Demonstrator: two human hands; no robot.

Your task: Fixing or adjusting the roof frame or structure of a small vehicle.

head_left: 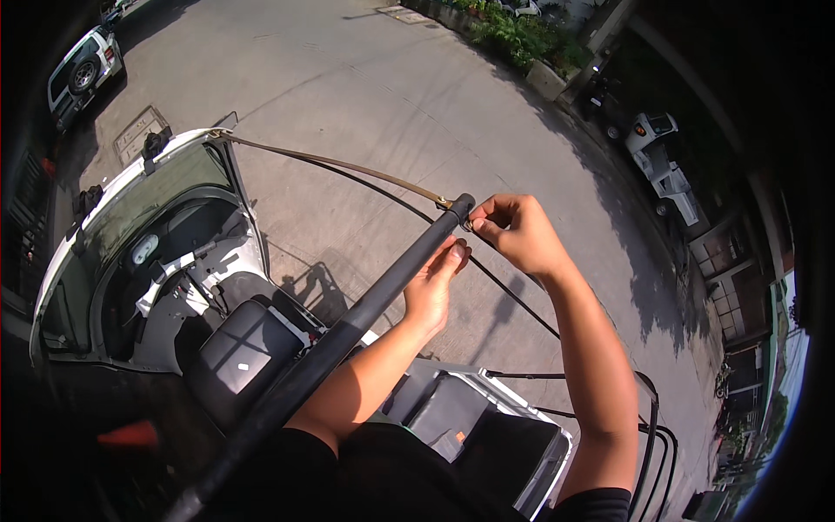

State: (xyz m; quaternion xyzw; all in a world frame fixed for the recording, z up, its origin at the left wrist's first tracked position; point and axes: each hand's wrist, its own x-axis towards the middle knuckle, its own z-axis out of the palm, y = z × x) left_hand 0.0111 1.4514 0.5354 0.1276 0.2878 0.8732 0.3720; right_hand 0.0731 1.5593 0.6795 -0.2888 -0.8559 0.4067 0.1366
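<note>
We see two bare hands at the upper end of one long black bar, which slants up from the lower left to the middle of the view. Our right hand has thumb and forefinger pinched narrowly on one small brass-coloured fitting at the bar's tip. Our left hand is just below the tip, thumb raised, fingers curled; we cannot tell what it holds. One brown strap runs from the tip to one white windscreen frame, which bears two black fittings. Below are one dark front seat and two dark rear pads. Beyond, on the road, stands one vehicle with one spare wheel.
</note>
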